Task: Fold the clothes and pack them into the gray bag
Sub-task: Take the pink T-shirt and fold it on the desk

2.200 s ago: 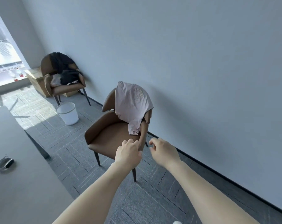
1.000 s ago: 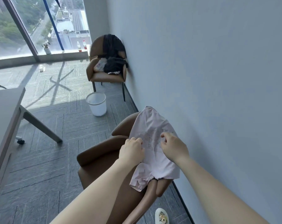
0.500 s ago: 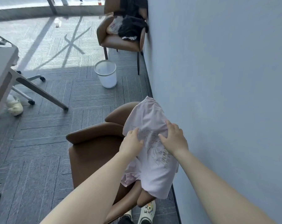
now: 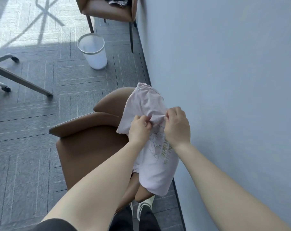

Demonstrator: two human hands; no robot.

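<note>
A pale pink T-shirt (image 4: 155, 170) with a line drawing and gold lettering hangs over the backrest of a brown chair (image 4: 91, 147) next to the wall. My left hand (image 4: 139, 130) pinches a bunched fold of the shirt near the top of the backrest. My right hand (image 4: 177, 125) pinches the same ridge of cloth just to the right, so the fabric is gathered between the two hands. No gray bag is in view.
A second brown chair (image 4: 108, 10) with dark clothes stands further along the blue-grey wall (image 4: 224, 80). A white bin (image 4: 93, 50) sits on the grey carpet between the chairs. A table leg (image 4: 21, 80) and castor wheels are at the left.
I have come up close to the chair and look down more steeply. Both hands went from resting on the shirt to pinching its fabric into a raised fold.
</note>
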